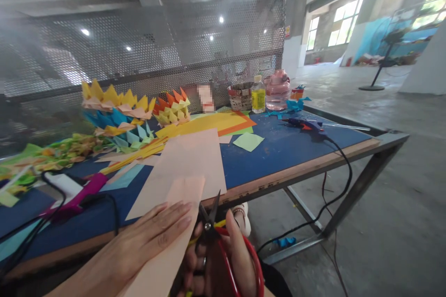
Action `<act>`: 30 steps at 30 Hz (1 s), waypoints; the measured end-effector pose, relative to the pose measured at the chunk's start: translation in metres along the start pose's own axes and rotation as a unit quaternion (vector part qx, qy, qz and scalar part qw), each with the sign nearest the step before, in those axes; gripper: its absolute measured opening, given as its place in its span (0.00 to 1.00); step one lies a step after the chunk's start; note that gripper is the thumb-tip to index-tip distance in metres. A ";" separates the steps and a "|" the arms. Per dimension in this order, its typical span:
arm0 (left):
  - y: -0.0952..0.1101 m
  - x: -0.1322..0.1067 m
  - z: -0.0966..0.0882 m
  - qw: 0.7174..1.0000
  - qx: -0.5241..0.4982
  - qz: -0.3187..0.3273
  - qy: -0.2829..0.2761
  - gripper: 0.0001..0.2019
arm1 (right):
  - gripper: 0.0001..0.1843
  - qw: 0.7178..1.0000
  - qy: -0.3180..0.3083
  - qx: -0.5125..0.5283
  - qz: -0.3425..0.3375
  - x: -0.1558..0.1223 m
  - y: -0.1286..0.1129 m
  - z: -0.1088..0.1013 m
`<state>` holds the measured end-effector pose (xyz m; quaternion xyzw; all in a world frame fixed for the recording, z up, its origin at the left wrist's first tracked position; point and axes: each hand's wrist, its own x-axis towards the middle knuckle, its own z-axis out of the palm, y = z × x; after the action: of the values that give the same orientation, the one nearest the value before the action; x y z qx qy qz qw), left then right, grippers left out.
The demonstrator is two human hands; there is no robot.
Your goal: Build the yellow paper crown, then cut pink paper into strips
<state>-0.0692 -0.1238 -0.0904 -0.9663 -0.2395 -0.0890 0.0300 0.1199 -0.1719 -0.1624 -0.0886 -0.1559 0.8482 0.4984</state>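
My left hand (153,236) lies flat with fingers stretched out on a folded strip of peach paper (174,222) at the near edge of the blue table (278,153). My right hand (223,264) grips red-handled scissors (216,236), their blades parted and pointing up along the strip's right edge. A larger peach sheet (191,162) lies on the table just beyond the strip.
Folded paper crowns in yellow, blue and orange (118,111) stand at the back left, with coloured sheets (216,123) beside them. A glue gun (306,125) with a black cable lies at right, a pink tool (80,195) at left. A bottle (258,95), basket and pink jar stand at the back.
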 end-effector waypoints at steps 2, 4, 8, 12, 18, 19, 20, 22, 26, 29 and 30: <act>-0.002 -0.001 -0.003 1.000 0.003 0.005 -0.005 0.36 | 0.44 1.000 -0.001 -0.006 0.003 0.001 0.002 -0.002; -0.006 0.000 -0.007 1.000 0.007 0.013 -0.009 0.38 | 0.44 1.000 0.007 -0.007 0.006 0.001 0.002 -0.003; -0.015 0.007 -0.012 0.999 0.026 0.028 -0.006 0.39 | 0.42 1.000 0.029 0.002 0.002 0.002 0.001 -0.004; -0.021 0.019 -0.006 0.999 0.024 0.018 0.014 0.34 | 0.43 1.000 0.021 0.000 0.009 0.002 0.001 -0.006; -0.022 0.026 0.006 0.996 0.061 0.053 0.041 0.30 | 0.45 0.999 0.036 -0.033 0.002 0.001 -0.001 -0.003; -0.022 0.026 0.007 0.996 0.064 0.051 0.041 0.29 | 0.44 0.999 0.030 -0.037 -0.001 0.002 -0.002 -0.002; -0.022 0.025 0.007 0.996 0.064 0.048 0.041 0.29 | 0.43 0.999 0.020 -0.039 -0.004 0.002 -0.003 0.000; -0.021 0.024 0.008 0.996 0.060 0.039 0.046 0.28 | 0.41 0.999 0.006 -0.037 -0.007 0.004 -0.005 0.004; -0.017 0.020 0.012 0.997 0.042 0.016 0.065 0.27 | 0.40 0.999 -0.004 -0.036 0.017 0.002 -0.011 0.010; -0.014 0.018 0.014 0.998 0.024 0.001 0.066 0.26 | 0.40 0.998 0.006 -0.055 0.019 -0.006 -0.012 0.010; -0.013 0.017 0.014 0.998 0.019 0.001 0.063 0.26 | 0.41 0.998 0.009 -0.061 0.019 -0.009 -0.012 0.008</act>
<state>-0.0582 -0.1035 -0.1009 -0.9582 -0.2381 -0.1453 0.0635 0.1314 -0.1758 -0.1504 -0.1291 -0.2009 0.8457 0.4772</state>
